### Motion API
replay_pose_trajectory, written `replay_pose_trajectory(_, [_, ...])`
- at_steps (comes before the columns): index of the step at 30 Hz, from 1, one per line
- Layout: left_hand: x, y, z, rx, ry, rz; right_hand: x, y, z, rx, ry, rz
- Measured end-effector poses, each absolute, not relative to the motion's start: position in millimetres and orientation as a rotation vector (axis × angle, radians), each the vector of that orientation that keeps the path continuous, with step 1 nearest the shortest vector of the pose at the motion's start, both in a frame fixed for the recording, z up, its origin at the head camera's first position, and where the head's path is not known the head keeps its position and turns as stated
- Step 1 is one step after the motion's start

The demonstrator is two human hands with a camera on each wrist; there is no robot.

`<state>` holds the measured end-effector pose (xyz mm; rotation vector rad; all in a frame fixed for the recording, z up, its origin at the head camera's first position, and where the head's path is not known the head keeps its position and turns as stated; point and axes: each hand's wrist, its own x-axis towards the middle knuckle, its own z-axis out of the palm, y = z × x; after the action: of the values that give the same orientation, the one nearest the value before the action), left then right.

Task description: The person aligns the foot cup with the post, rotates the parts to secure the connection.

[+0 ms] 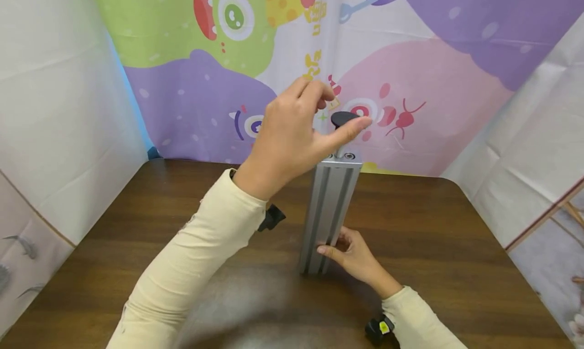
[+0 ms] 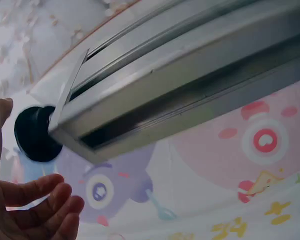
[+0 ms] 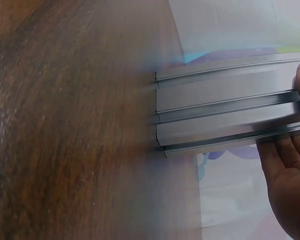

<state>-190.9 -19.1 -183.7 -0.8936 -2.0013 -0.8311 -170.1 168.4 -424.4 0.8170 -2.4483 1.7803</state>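
Note:
A silver aluminium profile point(image 1: 329, 212) with long grooves stands upright on the table. From the plate on its top rises a short metal stem that carries a round black levelling foot point(image 2: 36, 134). Thumb and fingers spread around that foot, my left hand point(image 1: 292, 131) stays apart from it in the left wrist view. Low on the profile my right hand point(image 1: 358, 257) grips it, thumb on the near face and fingers around the far side. The right wrist view shows the profile's bottom end at the tabletop, with the right hand point(image 3: 290, 185) at the frame's edge.
The dark brown wooden table point(image 1: 433, 237) reaches back to a curtain point(image 1: 191, 100) with cartoon monsters. White fabric walls point(image 1: 55, 85) close off both sides. Small black devices point(image 1: 272, 218) are strapped at both wrists, over cream sleeves.

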Motion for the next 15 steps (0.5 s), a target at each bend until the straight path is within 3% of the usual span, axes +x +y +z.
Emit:
replay_pose_trajectory(9, [-181.3,-3.2,-183.1,-0.814,-1.912,-0.559,-168.6,169.7,-420.1,0.809,-2.478,1.796])
replay_pose_trajectory(15, [-182.9,-8.6,-179.4,-0.970,-2.001,-0.773,-168.8,169.8,-420.9,0.810,-2.474,1.790])
